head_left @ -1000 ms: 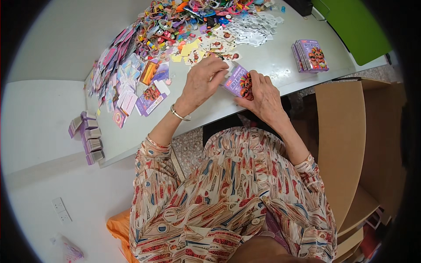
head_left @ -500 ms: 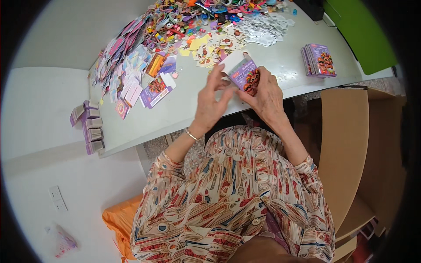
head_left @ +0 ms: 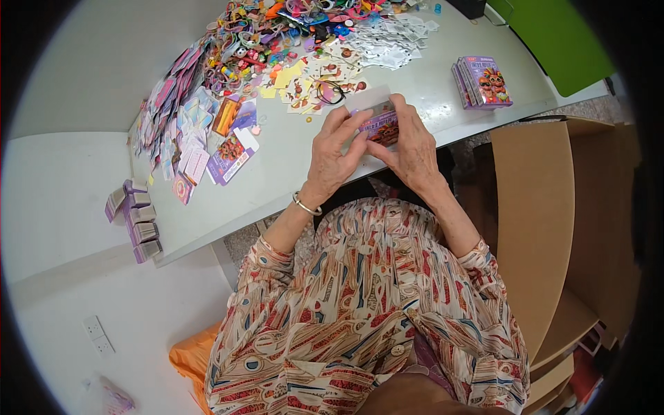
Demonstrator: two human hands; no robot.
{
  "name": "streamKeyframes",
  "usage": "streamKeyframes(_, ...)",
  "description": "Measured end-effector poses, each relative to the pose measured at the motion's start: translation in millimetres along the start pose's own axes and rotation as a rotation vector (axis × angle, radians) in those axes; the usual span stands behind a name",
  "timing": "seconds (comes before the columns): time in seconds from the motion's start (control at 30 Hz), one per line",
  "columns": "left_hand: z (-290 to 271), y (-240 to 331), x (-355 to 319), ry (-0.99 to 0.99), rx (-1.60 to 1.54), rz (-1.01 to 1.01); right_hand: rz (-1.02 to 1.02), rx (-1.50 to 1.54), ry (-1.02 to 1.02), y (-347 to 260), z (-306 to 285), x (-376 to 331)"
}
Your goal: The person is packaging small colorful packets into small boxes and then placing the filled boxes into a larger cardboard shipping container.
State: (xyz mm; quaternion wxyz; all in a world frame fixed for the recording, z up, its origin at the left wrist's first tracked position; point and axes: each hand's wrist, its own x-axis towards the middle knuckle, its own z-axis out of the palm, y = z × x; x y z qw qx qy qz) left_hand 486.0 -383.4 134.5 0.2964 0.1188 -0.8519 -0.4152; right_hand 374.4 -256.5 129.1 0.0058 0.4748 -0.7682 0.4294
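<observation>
A small purple printed cardboard box (head_left: 382, 131) is between my two hands over the table's near edge, its white flap (head_left: 371, 98) raised at the far end. My right hand (head_left: 409, 151) grips its right side, thumb on the near face and fingers along the top. At the left end my left hand (head_left: 335, 153) is closed on the box, thumb and fingers bent against it near the open end. My fingers partly cover the box, and what lies inside is hidden. Just beyond my left hand, a dark thin loop (head_left: 330, 92) lies by yellow and white printed cards (head_left: 309, 88).
Finished-looking purple boxes (head_left: 485, 83) stand at the right. A flattened purple box (head_left: 232, 158) lies left, near piled packets (head_left: 169, 104), colourful trinkets (head_left: 259, 38) and silvery packets (head_left: 395, 40). Purple bundles (head_left: 140, 221) sit at the left edge. A large carton (head_left: 532, 228) stands right of me.
My left hand has come in from beside the box and closed on its left end. The box has tilted, so its front shows less. The whole view has shifted slightly.
</observation>
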Motion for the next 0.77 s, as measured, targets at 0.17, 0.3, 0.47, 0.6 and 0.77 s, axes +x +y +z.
streamKeyframes(0.17,-3.0,4.9,4.7,-0.038,0.005,0.019,-0.121,-0.101,0.067,1.0,-0.1,-1.8)
streamKeyframes(0.3,-2.4,8.6,4.8,-0.018,0.037,0.045,-0.157,-0.114,0.092,-0.7,-0.6,-1.3)
streamKeyframes(0.47,-4.8,3.8,-1.0,-0.039,0.235,0.241,-0.171,-0.133,0.075,0.3,0.9,-3.4)
streamKeyframes(0.6,-1.2,15.2,4.8,0.005,0.235,0.270,-0.172,-0.141,0.127,4.7,10.8,-3.6)
streamKeyframes(0.77,-5.1,12.8,6.0,-0.030,0.243,0.253,-0.157,-0.059,0.160,13.9,21.7,-5.8)
